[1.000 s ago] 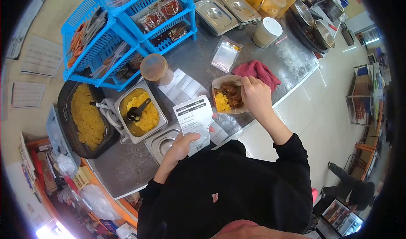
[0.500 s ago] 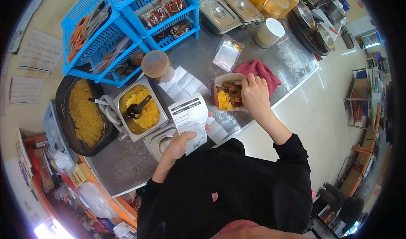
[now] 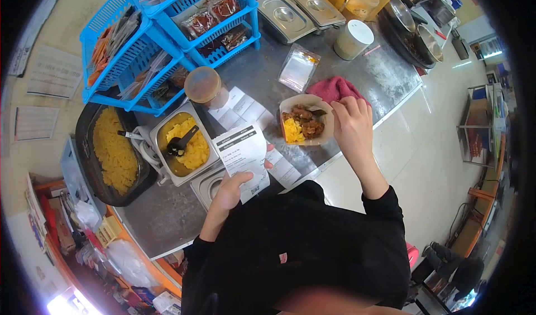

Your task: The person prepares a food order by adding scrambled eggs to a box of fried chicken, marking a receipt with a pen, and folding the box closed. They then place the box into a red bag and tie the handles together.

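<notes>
A white printed receipt (image 3: 244, 157) is held in my left hand (image 3: 237, 188), thumb on its front and fingers behind it. My right hand (image 3: 353, 119) is at the right side of an open food box (image 3: 325, 133), its fingers bent near the box's raised flap; whether they grip it is hard to tell. Inside the box are yellow egg-like pieces (image 3: 292, 131) and brown saucy meat (image 3: 311, 126). Behind the box lies a red cloth (image 3: 339, 89), with a packet of clear plastic bags (image 3: 299, 69) to its left.
On the left stand a metal pan of yellow food (image 3: 192, 147) with a black ladle, a black tray (image 3: 84, 142) and blue baskets (image 3: 167, 22). More receipts (image 3: 240, 109) lie beside a lidded jar (image 3: 203, 86). Lidded metal pans (image 3: 286, 18) and a white-lidded tub (image 3: 354, 39) stand farther back.
My right hand has moved right, off the top of the food, so more of the meat shows. The receipt and my left hand have shifted slightly left.
</notes>
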`<action>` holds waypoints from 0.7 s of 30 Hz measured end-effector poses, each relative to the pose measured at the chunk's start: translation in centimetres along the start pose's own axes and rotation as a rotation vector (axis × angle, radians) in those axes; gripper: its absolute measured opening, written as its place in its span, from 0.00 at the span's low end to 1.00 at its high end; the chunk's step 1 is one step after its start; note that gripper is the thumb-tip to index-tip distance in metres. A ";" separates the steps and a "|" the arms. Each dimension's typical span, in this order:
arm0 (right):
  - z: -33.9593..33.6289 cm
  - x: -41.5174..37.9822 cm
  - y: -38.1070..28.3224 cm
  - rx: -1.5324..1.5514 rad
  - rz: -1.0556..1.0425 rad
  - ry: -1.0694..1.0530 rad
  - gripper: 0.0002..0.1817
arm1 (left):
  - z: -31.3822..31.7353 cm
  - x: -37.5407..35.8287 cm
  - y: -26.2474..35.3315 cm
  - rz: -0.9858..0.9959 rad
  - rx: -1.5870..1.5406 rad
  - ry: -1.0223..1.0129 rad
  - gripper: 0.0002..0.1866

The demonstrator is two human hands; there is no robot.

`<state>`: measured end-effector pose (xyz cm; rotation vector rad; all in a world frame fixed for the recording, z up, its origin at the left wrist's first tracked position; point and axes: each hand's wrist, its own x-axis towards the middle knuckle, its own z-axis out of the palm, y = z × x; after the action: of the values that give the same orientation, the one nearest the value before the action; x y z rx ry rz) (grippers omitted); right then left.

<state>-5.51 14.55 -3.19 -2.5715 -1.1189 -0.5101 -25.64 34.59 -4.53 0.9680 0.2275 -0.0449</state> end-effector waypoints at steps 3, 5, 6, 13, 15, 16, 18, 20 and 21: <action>0.6 0.4 -0.6 -0.055 -0.090 0.047 0.11 | 0.3 0.3 -0.1 -0.006 -0.002 0.001 0.34; 2.0 -0.1 -0.3 -0.034 -0.053 -0.029 0.12 | 1.0 0.3 0.3 -0.006 0.014 -0.004 0.34; 2.5 -0.1 -0.1 -0.053 -0.043 -0.051 0.13 | 1.2 0.3 0.3 -0.002 0.012 -0.008 0.34; 0.4 -0.2 -1.1 0.072 -0.016 0.071 0.10 | 1.7 -0.5 0.7 0.045 0.096 0.076 0.34; -0.9 0.0 -1.8 0.223 -0.018 0.081 0.09 | 1.2 -0.5 0.4 0.050 0.067 0.119 0.35; -1.2 -0.1 -2.1 0.297 -0.015 0.083 0.08 | 0.7 -0.5 0.1 0.043 0.034 0.134 0.36; -0.1 -0.5 -1.9 0.442 0.035 -0.073 0.07 | 0.4 -0.5 -0.3 0.032 0.006 0.157 0.37; 1.6 -0.7 -1.8 0.505 0.021 -0.142 0.06 | 0.3 -0.3 -0.3 0.036 0.018 0.175 0.37; 2.1 -0.6 -1.8 0.472 0.002 -0.153 0.07 | 0.3 -0.2 -0.2 0.040 0.018 0.167 0.37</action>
<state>-6.81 16.16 -5.06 -2.2216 -1.1250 -0.0353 -25.85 34.22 -4.44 0.9951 0.3617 0.0709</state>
